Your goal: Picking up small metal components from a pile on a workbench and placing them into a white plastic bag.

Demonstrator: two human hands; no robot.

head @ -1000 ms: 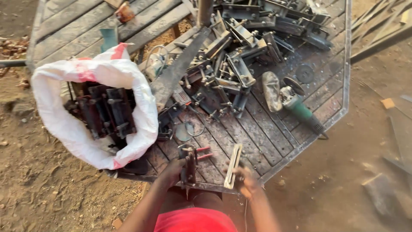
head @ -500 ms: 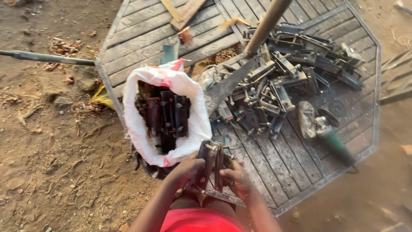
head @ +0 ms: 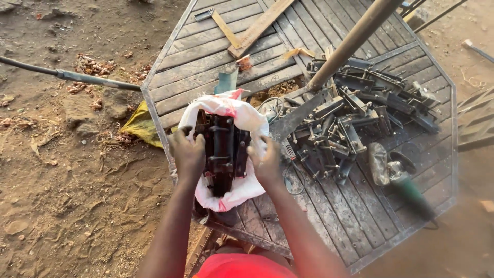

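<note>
A white sack [head: 239,116] with red trim lies open on the slatted metal table [head: 206,56], filled with dark metal brackets. My left hand [head: 188,153] and my right hand [head: 265,160] together grip one dark metal bracket assembly [head: 222,149] over the sack's mouth, one hand on each side of it. To the right a heap of similar metal brackets [head: 350,123] lies on the table.
An angle grinder [head: 396,172] with a green handle lies right of the heap. A metal pole [head: 355,38] leans across the table. Wooden strips [head: 257,25] lie at the far end. A rod [head: 67,74] and a yellow rag [head: 139,126] are on the dirt at left.
My hands have carried the bracket assembly from the table's near edge up and left to the sack's mouth. The view has swung left as well.
</note>
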